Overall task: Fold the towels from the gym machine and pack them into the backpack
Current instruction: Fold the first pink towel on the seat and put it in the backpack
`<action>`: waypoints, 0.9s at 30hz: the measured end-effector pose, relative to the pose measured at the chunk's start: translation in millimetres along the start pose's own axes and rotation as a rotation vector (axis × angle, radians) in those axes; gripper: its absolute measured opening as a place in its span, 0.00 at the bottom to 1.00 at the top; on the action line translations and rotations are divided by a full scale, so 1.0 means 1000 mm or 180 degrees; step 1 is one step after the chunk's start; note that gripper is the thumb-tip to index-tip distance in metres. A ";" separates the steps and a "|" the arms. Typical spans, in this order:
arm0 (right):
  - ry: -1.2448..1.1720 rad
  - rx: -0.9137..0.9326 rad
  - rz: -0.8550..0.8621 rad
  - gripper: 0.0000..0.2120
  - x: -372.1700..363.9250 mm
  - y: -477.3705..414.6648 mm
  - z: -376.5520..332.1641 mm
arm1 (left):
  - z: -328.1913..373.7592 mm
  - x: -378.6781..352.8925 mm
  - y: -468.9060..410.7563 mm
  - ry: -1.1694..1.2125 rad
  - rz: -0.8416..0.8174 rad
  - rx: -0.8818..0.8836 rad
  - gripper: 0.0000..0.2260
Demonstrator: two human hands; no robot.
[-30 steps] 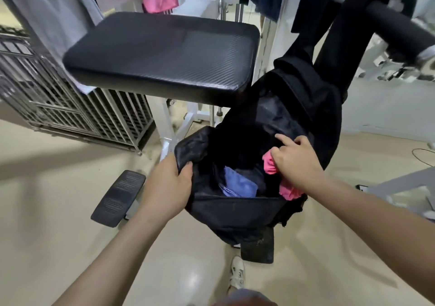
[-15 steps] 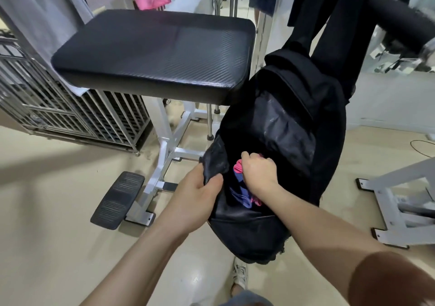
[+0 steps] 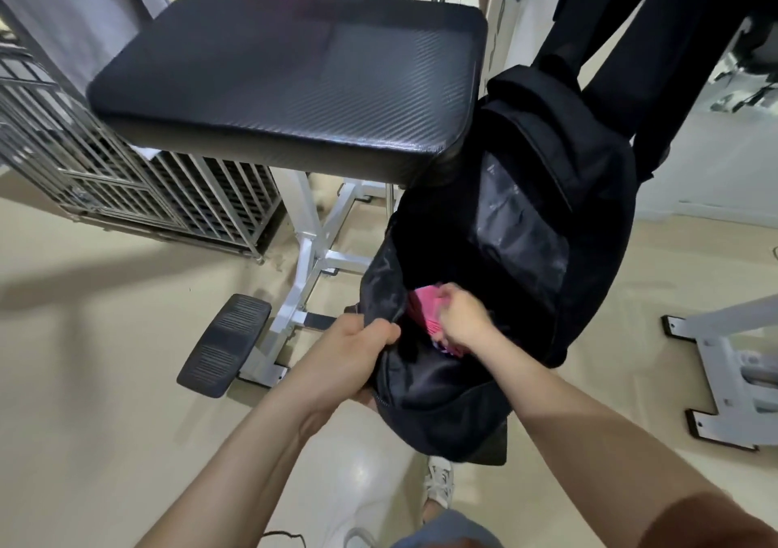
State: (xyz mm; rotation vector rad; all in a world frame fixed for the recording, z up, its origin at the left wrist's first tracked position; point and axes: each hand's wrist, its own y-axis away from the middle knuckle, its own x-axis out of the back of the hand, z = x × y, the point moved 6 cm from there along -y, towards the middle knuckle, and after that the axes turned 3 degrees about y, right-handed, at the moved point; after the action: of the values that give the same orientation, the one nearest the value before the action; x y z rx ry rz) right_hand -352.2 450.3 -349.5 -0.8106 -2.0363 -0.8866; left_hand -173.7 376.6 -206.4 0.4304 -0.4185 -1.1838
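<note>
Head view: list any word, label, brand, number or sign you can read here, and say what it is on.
None can be read.
Backpack: the shiny panel on its front shows only glare and creases, no lettering.
Black padded bench: plain textured surface, no print.
Shoe: faint dark marks, too small and blurred to read.
Pink towel: no tag or print visible.

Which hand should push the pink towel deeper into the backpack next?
Right. The right hand already grips the pink towel inside the backpack, while the left hand holds its opening apart.
</note>
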 end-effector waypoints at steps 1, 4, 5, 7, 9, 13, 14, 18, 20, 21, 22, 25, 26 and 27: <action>0.0018 -0.0322 0.0210 0.11 0.009 -0.009 0.013 | -0.001 0.002 0.000 -0.0027 -0.0160 0.0044 0.11; 0.0631 -0.0557 -0.0430 0.26 -0.002 -0.031 0.029 | -0.006 0.015 -0.006 0.0092 -0.0535 0.0206 0.13; 0.0926 -0.0436 -0.0739 0.35 -0.012 -0.031 0.021 | -0.008 0.017 -0.006 0.0137 -0.0647 0.0278 0.14; 0.1354 -0.0076 -0.1018 0.42 -0.031 -0.029 0.000 | -0.013 0.018 -0.010 0.0158 -0.0852 0.0405 0.09; 0.1347 0.0057 -0.1171 0.34 -0.039 -0.031 -0.012 | -0.021 0.020 -0.011 0.0186 -0.0937 0.0574 0.19; 0.1825 0.0261 -0.1557 0.21 -0.048 -0.034 -0.011 | -0.022 0.026 -0.015 0.0240 -0.1052 0.0655 0.27; 0.2095 0.0241 -0.1551 0.22 -0.043 -0.032 -0.012 | -0.019 0.028 -0.017 0.0301 -0.1062 0.0617 0.26; 0.2594 0.0225 -0.0792 0.16 -0.018 -0.042 -0.007 | -0.016 0.031 -0.025 0.0486 -0.0873 0.0483 0.17; 0.2416 -0.0059 -0.0410 0.17 -0.002 -0.049 0.005 | -0.023 0.025 -0.024 0.0482 -0.0811 0.0495 0.19; 0.2219 -0.0207 -0.0309 0.19 0.003 -0.052 0.010 | -0.027 0.021 -0.023 0.0481 -0.0819 0.0507 0.20; 0.2062 -0.0294 -0.0207 0.20 0.006 -0.052 0.012 | -0.029 0.016 -0.021 0.0482 -0.0838 0.0509 0.20; 0.2024 -0.0118 0.0398 0.23 0.009 -0.040 -0.004 | -0.030 0.011 -0.019 0.0494 -0.0859 0.0511 0.15; 0.2015 0.0081 0.0572 0.21 0.007 -0.033 -0.013 | -0.028 0.012 -0.018 0.0492 -0.0867 0.0494 0.13; 0.1949 0.0286 0.0593 0.19 -0.002 -0.028 -0.018 | -0.026 0.014 -0.016 0.0488 -0.0866 0.0484 0.12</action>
State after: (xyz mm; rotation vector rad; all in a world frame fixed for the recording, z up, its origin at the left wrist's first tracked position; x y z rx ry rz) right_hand -365.7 420.0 -350.8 -0.5752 -1.4296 -0.8075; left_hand -168.5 361.1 -236.2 0.7226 -0.3246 -1.3757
